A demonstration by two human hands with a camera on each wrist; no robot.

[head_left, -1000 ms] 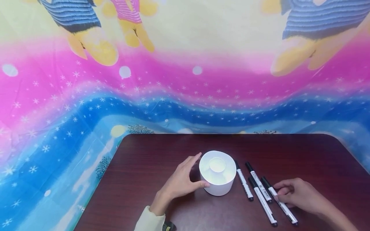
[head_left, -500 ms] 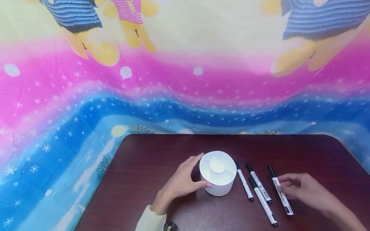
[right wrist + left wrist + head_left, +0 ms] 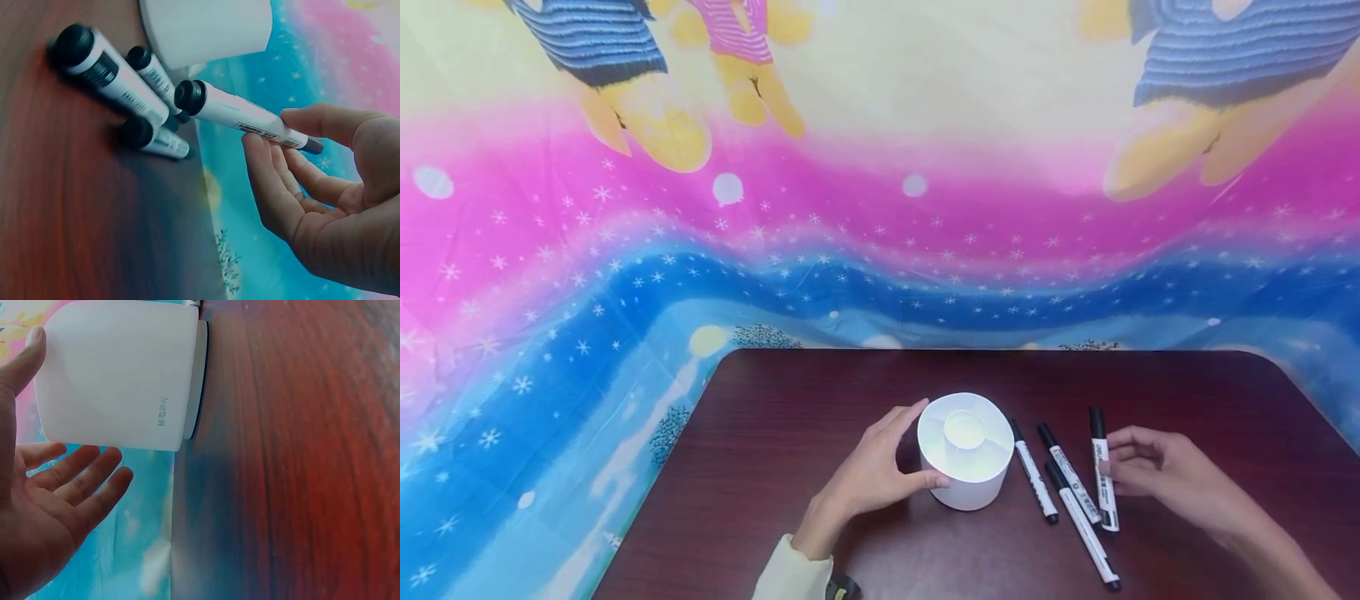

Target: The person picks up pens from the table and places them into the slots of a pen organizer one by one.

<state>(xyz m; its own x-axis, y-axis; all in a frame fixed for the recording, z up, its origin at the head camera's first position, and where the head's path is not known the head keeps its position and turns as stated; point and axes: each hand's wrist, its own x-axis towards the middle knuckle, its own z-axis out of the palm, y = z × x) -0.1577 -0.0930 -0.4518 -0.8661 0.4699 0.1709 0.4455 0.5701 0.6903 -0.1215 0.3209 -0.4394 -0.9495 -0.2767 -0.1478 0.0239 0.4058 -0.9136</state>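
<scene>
A white round pen holder (image 3: 973, 493) stands upright on the table, with a small round well in its middle and dividers round it. My left hand (image 3: 868, 471) rests against its left side, thumb at the front near the rim; in the left wrist view the fingers lie loosely extended beside the holder's wall (image 3: 119, 375). My right hand (image 3: 1180, 479) pinches a white marker (image 3: 234, 111) with a black cap between thumb and fingers, raised off the table, cap end up and away from the hand. Three more capped markers (image 3: 1036, 482) lie right of the holder.
The dark red-brown wooden table (image 3: 790, 400) has rounded far corners. Behind and left of it hangs a colourful printed cloth (image 3: 850, 208). Two of the loose markers (image 3: 1086, 533) lie close together, just left of the held one.
My right hand has picked up the rightmost marker from the table and moved it up and left, turning it more upright. The left hand and the pen holder have hardly moved.
</scene>
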